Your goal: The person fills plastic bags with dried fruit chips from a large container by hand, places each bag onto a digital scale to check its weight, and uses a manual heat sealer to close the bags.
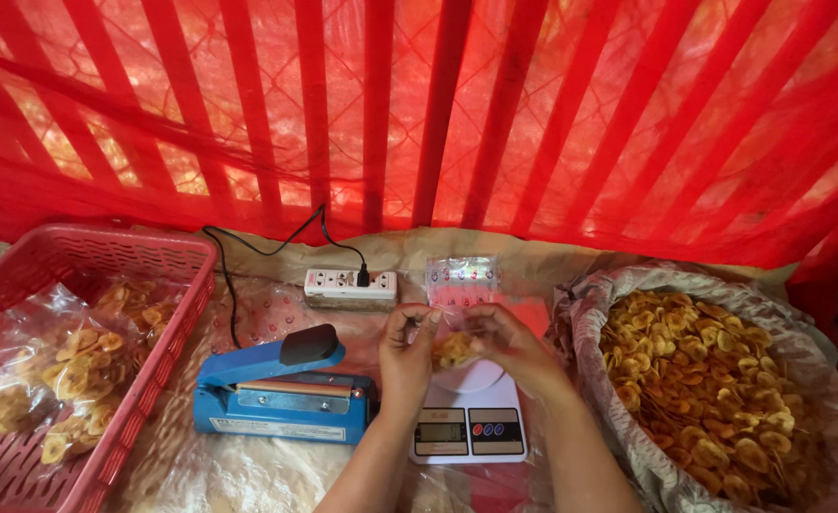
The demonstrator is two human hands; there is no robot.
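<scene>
My left hand (405, 353) and my right hand (506, 344) both hold a clear plastic bag (461, 290) upright over a white digital kitchen scale (468, 420). The bag's bottom is filled with yellow banana chips (453, 349). Both hands pinch the bag at its sides, just above the scale's round platform. The bag's empty top rises between my thumbs.
A blue heat sealer (281, 388) lies left of the scale. Behind it is a white power strip (349, 284) with a black cable. A red plastic basket (134, 399) at left holds sealed chip bags. A large lined sack of loose banana chips (713, 380) stands at right. Red netting hangs behind.
</scene>
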